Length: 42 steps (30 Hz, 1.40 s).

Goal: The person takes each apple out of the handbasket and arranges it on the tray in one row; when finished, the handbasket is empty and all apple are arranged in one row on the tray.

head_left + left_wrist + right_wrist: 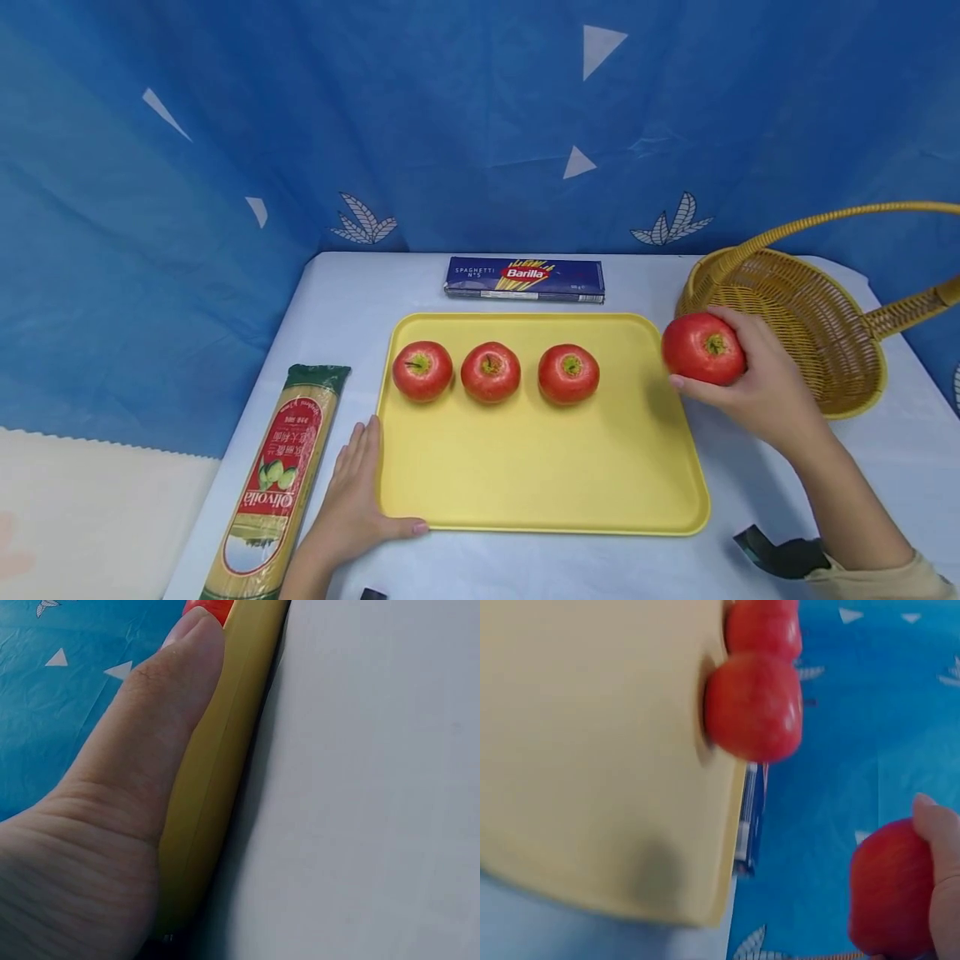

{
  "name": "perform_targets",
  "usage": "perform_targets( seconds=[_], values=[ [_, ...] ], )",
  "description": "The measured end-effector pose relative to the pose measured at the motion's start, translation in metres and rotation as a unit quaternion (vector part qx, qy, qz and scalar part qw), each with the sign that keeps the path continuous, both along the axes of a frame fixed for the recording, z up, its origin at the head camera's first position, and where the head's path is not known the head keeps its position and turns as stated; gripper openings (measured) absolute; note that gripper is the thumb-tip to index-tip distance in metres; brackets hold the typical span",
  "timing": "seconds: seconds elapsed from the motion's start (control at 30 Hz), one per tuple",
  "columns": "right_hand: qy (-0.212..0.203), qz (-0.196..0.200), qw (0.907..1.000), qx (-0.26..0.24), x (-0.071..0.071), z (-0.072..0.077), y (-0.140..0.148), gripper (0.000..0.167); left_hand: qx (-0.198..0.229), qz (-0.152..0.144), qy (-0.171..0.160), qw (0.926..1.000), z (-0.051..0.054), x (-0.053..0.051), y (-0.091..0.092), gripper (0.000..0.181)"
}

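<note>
A red apple [703, 348] is gripped between the thumb and fingers of my right hand [772, 396], held above the right edge of a yellow tray [540, 483]. The same apple [892, 889] shows at the lower right of the right wrist view. Three more apples lie in a row along the tray's far half: a left one [422, 372], a middle one [491, 372] and a right one [568, 374]. My left hand [352, 492] rests against the tray's near left corner, fingers straight along its left side and thumb [150, 727] along the front rim.
A yellow wicker basket [862, 367] with a tall handle stands right of the tray, partly behind my right hand. Behind the tray lies a blue spaghetti box [525, 279]. A long spaghetti packet [273, 483] lies on the left. A blue curtain [480, 125] hangs behind the table.
</note>
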State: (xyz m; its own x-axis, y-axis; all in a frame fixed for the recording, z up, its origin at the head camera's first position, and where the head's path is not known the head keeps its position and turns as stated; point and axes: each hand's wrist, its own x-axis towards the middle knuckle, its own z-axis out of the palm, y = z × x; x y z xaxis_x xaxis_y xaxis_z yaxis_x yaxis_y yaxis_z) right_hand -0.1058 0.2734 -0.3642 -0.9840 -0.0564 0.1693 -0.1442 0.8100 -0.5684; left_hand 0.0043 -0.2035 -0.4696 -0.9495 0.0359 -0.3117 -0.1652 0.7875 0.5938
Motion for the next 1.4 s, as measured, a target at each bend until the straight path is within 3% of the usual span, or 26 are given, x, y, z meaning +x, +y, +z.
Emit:
perform_targets(
  seconds=[0.2, 0.37, 0.73, 1.4],
  values=[
    [-0.034, 0.053, 0.9980, 0.001, 0.001, -0.011, -0.020, 0.099, 0.004, -0.001, 0.007, 1.0000, -0.001, 0.000, 0.000, 0.156],
    [-0.057, 0.070, 0.9959, 0.001, -0.002, -0.023, -0.030, 0.097, 0.003, -0.003, 0.011, 0.9999, -0.001, 0.000, 0.001, 0.157],
    [-0.130, 0.064, 0.9890, 0.031, -0.010, -0.044, -0.032, 0.102, 0.004, -0.003, 0.013, 0.9999, 0.001, -0.002, 0.004, 0.157],
    [-0.151, 0.057, 0.9858, 0.046, -0.008, -0.055, -0.035, 0.111, 0.000, -0.005, 0.001, 1.0000, 0.001, -0.001, 0.003, 0.157]
  ],
)
